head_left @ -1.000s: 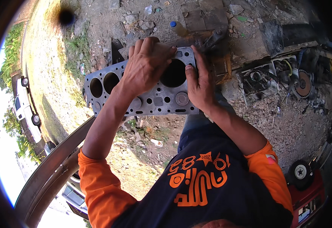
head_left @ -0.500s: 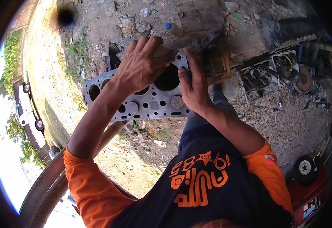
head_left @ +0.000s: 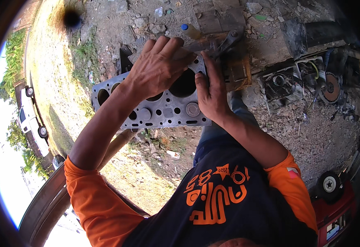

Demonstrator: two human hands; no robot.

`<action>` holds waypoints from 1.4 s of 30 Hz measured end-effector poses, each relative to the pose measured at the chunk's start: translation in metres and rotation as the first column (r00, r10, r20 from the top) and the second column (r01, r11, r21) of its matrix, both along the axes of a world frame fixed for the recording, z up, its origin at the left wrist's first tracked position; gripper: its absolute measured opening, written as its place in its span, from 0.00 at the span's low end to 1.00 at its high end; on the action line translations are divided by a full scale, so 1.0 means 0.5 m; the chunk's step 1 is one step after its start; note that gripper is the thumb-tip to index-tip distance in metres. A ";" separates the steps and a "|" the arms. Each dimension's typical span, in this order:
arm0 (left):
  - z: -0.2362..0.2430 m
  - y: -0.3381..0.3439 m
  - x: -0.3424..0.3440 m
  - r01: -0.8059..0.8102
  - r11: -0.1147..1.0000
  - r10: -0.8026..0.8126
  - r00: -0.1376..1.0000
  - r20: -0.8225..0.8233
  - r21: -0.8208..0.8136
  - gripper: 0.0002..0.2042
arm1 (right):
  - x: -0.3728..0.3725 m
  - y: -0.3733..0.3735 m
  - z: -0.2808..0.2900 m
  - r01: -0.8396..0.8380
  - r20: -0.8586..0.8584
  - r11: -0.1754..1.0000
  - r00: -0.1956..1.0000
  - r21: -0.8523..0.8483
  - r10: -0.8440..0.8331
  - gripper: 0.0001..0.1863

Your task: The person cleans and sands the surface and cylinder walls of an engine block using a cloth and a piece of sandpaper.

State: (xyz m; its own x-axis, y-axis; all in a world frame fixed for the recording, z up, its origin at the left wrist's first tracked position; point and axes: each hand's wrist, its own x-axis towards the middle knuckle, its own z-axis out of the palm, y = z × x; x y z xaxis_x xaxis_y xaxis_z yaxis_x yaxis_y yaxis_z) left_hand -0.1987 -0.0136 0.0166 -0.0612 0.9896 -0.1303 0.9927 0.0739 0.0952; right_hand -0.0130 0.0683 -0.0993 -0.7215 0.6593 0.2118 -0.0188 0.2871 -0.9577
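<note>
A grey metal engine block [head_left: 159, 122] lies in front of me, its flat top face showing large round cylinder bores and several smaller holes. Across the far side of that face, my left hand [head_left: 157, 68] is bent over with its fingers closed on a pale, flat-edged piece [head_left: 185, 53], mostly hidden beneath them. I cannot make out what this piece is. My right hand [head_left: 213, 92] grips the block's right end, thumb on the top face beside the largest visible bore and forefinger along the far corner. The left forearm and hand cover part of the middle bores.
A bottle with a blue cap [head_left: 191, 31] stands beyond the block, near a dark metal part [head_left: 230, 39]. Greasy machine parts [head_left: 285, 84] and a round disc [head_left: 330, 88] lie on the stony ground at right. A curved brown metal edge [head_left: 48, 201] is at lower left.
My left hand has shifted slightly to the right and toward the far edge over the block. My right hand keeps its hold; the view has moved a little.
</note>
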 end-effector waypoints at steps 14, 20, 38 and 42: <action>0.009 0.015 0.003 0.003 1.000 -0.003 1.000 0.008 -0.025 0.21 | -0.002 0.001 0.005 0.007 -0.003 1.000 1.000 0.002 -0.007 0.30; 0.001 0.013 -0.001 0.010 1.000 -0.010 1.000 0.002 -0.008 0.20 | -0.002 -0.002 0.003 0.018 0.009 0.999 1.000 0.034 -0.018 0.30; 0.000 0.009 0.001 0.007 1.000 -0.007 1.000 0.007 -0.018 0.20 | 0.000 -0.003 0.001 0.008 0.032 1.000 0.999 0.012 -0.008 0.31; -0.002 0.011 0.001 -0.012 1.000 0.012 1.000 0.001 -0.026 0.20 | 0.000 -0.002 0.004 -0.007 0.020 1.000 1.000 -0.019 0.007 0.31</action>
